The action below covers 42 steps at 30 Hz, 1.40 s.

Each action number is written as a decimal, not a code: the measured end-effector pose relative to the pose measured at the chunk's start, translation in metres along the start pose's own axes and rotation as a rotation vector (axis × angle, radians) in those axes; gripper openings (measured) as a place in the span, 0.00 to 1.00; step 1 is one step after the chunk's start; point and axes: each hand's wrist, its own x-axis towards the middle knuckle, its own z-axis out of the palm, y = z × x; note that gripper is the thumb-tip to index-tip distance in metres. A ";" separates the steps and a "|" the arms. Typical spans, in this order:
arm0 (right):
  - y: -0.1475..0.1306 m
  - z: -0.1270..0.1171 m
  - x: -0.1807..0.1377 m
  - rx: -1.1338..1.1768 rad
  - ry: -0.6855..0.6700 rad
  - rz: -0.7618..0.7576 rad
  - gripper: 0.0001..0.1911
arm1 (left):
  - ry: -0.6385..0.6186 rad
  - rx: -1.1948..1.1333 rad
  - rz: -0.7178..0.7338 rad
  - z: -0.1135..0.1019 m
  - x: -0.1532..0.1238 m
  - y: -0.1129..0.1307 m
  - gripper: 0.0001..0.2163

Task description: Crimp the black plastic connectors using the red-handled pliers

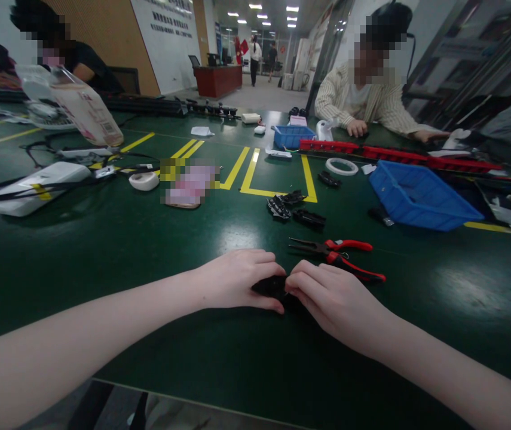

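Note:
Both hands meet over the green table [170,352] around a small black part [269,286], whose exact kind I cannot make out. My left hand [241,279] grips it from the left, thumb below and fingers above. From the right, my right hand [333,298] pinches its other end, and these fingers cover much of it. Just beyond my right hand lie long-nose pliers [333,248] with red and black handles, their jaws pointing left and slightly apart. Several black plastic pieces [309,218] rest farther back.
A blue bin [421,200] stands at the right, a smaller blue bin [291,136] behind. A phone [190,185], a white tape roll [144,181], a white device with cables [35,188] and a bottle [87,110] are at the left. A person [367,89] sits opposite.

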 end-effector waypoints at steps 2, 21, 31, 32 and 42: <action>-0.001 0.001 -0.001 -0.015 -0.008 -0.007 0.06 | -0.001 0.008 0.006 0.000 0.000 0.000 0.19; -0.005 0.005 -0.003 0.055 0.032 -0.024 0.05 | 0.010 0.104 0.036 0.003 -0.001 0.002 0.18; -0.009 0.009 -0.004 0.174 0.065 0.167 0.05 | -0.001 0.074 -0.014 0.000 0.001 0.001 0.19; -0.009 0.010 -0.004 0.173 0.062 0.181 0.05 | 0.000 0.076 -0.013 0.000 0.001 0.001 0.19; -0.009 0.004 -0.002 0.322 -0.038 0.241 0.07 | 0.018 0.086 -0.018 0.001 -0.001 0.000 0.17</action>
